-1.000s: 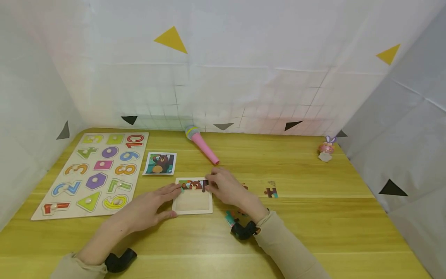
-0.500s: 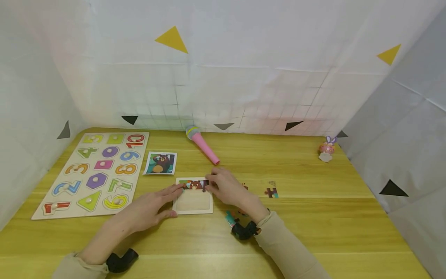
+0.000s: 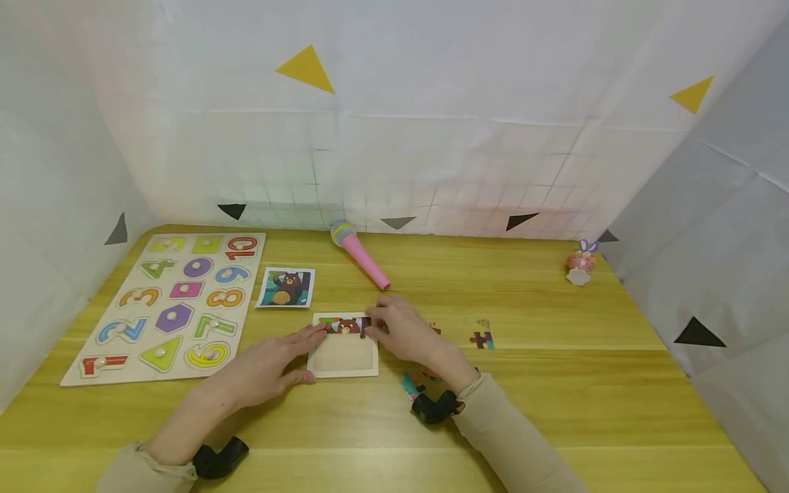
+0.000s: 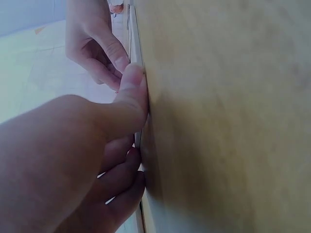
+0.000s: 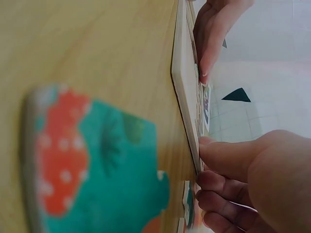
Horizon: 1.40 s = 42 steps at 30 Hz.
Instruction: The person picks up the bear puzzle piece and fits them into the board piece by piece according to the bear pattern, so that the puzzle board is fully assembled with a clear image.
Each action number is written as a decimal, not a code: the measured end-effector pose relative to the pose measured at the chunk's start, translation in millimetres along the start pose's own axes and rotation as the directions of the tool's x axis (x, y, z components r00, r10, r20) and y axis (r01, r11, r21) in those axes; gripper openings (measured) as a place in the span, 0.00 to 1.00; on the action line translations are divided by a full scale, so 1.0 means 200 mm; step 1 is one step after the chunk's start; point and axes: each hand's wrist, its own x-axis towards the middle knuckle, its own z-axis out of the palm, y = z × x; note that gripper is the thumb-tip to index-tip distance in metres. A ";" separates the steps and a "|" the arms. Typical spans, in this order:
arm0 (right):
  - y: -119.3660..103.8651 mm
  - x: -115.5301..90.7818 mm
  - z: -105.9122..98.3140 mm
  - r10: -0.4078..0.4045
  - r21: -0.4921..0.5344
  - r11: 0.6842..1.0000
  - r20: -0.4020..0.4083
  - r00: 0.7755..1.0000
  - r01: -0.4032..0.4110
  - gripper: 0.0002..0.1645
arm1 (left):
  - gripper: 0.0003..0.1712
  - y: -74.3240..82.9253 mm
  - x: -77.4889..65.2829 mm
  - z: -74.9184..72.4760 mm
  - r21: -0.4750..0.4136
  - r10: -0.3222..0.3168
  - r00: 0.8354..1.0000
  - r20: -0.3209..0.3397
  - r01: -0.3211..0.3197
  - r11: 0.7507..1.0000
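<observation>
A small wooden jigsaw tray (image 3: pixel 343 374) lies flat on the table, with a row of bear-picture pieces (image 3: pixel 347 326) along its far side. My left hand (image 3: pixel 265 370) rests at the tray's left side, fingers extended to the row and thumb at the near left corner. At the far right corner, the curled fingers and thumb of my right hand (image 3: pixel 401 332) pinch a dark jigsaw piece (image 3: pixel 366 323), which they mostly hide. Loose jigsaw pieces lie right of the tray, including a brown one (image 3: pixel 482 339) and a teal one with red (image 5: pixel 116 160), partly under my right wrist.
A bear picture card (image 3: pixel 286 288) lies beyond the tray. Leftward is a number-and-shape peg board (image 3: pixel 185 370). A pink toy microphone (image 3: pixel 364 260) lies behind, and a small bunny-eared toy (image 3: pixel 581 263) stands at the far right. White cloth walls (image 3: pixel 394 157) bound the table.
Both hands keep nearly the same places at the tray. The whole head view shifts slightly; no piece has visibly moved.
</observation>
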 end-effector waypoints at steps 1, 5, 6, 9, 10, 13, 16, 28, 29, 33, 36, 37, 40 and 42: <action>0.00 0.00 0.00 0.003 0.001 1.000 -0.001 1.000 -0.003 0.14 | 0.40 0.00 0.00 0.00 0.000 -0.002 1.000 0.000 0.002 1.000; 0.00 0.00 0.00 0.004 0.017 1.000 -0.006 1.000 -0.004 0.14 | 0.40 0.00 0.00 0.00 -0.001 -0.002 1.000 -0.004 0.002 1.000; 0.00 0.00 0.00 0.005 0.024 1.000 -0.004 1.000 -0.005 0.15 | 0.40 0.00 0.00 0.00 -0.002 -0.003 1.000 -0.005 0.003 1.000; 0.01 -0.01 -0.01 0.018 0.078 0.997 0.015 1.000 -0.019 0.17 | 0.40 -0.01 0.00 0.00 -0.007 -0.006 1.000 -0.001 0.006 1.000; 0.02 -0.01 -0.02 0.031 0.105 0.994 0.028 0.999 -0.033 0.18 | 0.40 -0.01 0.00 0.01 -0.010 -0.006 1.000 0.001 0.006 1.000; 0.05 -0.02 -0.04 0.065 0.175 0.982 0.053 0.996 -0.074 0.20 | 0.40 -0.01 0.00 0.01 -0.022 -0.017 1.000 0.014 0.017 1.000; 0.08 -0.04 -0.06 0.089 0.219 0.971 0.056 0.994 -0.100 0.21 | 0.41 -0.01 0.00 0.01 -0.029 -0.022 1.000 0.022 0.023 0.999; 0.14 -0.13 -0.16 0.112 0.249 0.962 0.021 0.994 -0.114 0.17 | 0.40 -0.01 0.00 0.00 -0.040 -0.032 0.999 0.027 0.033 0.999; 0.14 -0.14 -0.17 0.117 0.252 0.960 0.021 0.993 -0.119 0.16 | 0.41 -0.01 0.00 0.00 -0.041 -0.033 0.999 0.029 0.034 0.999; 0.16 -0.17 -0.19 0.126 0.239 0.963 0.016 0.992 -0.126 0.15 | 0.41 -0.01 0.01 0.00 -0.045 -0.033 0.999 0.032 0.034 0.998; 0.18 -0.20 -0.19 0.115 0.207 0.972 0.003 0.993 -0.113 0.14 | 0.41 -0.01 0.01 0.00 -0.047 -0.036 0.999 0.030 0.037 0.998; 0.18 -0.21 -0.19 0.113 0.198 0.974 0.000 0.994 -0.111 0.14 | 0.41 -0.01 0.01 0.00 -0.048 -0.037 0.999 0.030 0.038 0.998; 0.20 -0.23 -0.20 0.112 0.177 0.978 -0.002 0.994 -0.109 0.14 | 0.41 -0.01 0.01 0.00 -0.053 -0.041 0.999 0.028 0.043 0.998; 0.21 -0.25 -0.20 0.109 0.165 0.981 -0.003 0.994 -0.107 0.14 | 0.41 -0.01 0.01 0.00 -0.059 -0.045 0.999 0.029 0.047 0.997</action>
